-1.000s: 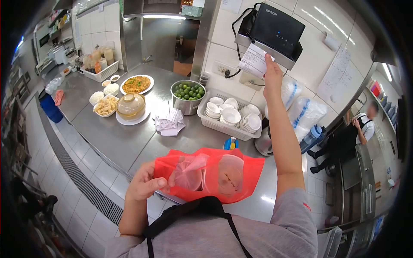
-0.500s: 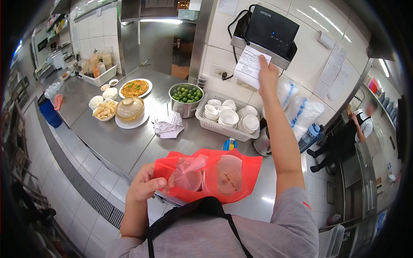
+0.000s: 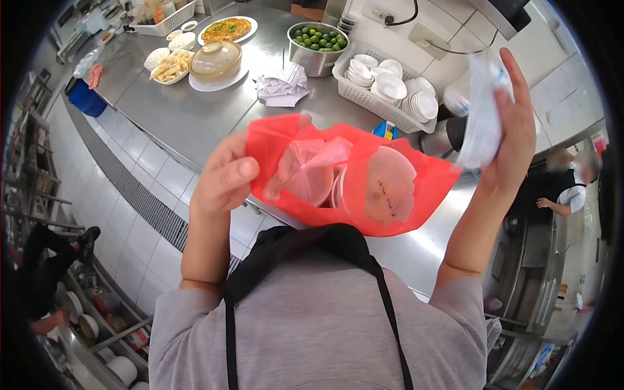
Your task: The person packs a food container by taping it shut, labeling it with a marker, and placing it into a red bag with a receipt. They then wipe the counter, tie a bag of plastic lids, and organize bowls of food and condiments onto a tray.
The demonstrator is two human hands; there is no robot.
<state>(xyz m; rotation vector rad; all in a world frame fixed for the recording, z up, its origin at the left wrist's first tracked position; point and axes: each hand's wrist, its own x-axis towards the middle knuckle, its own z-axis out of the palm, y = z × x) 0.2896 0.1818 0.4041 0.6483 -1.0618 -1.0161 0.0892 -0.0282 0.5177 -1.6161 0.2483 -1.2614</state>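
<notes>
A translucent red bag is spread in front of my chest. Through it show round lidded tubs, one with handwriting on its lid, and a container in a knotted clear plastic bag. My left hand is closed on the bag's left edge, the thumb outside and fingertips showing through the red film. On the right, my right hand is raised with a white printed receipt held against the fingers, index finger pointing up. The receipt is blurred, and its lower end is close to the bag's right corner.
Behind the bag are spiked paper slips, a pot of limes, a basket of white bowls and a kettle. A lidded clay pot and plated food stand at left. People are at the right and lower left.
My right hand has come away from the printer with the receipt, moving right and toward me. My left hand has lifted the bag's left side. The view has tilted downward.
</notes>
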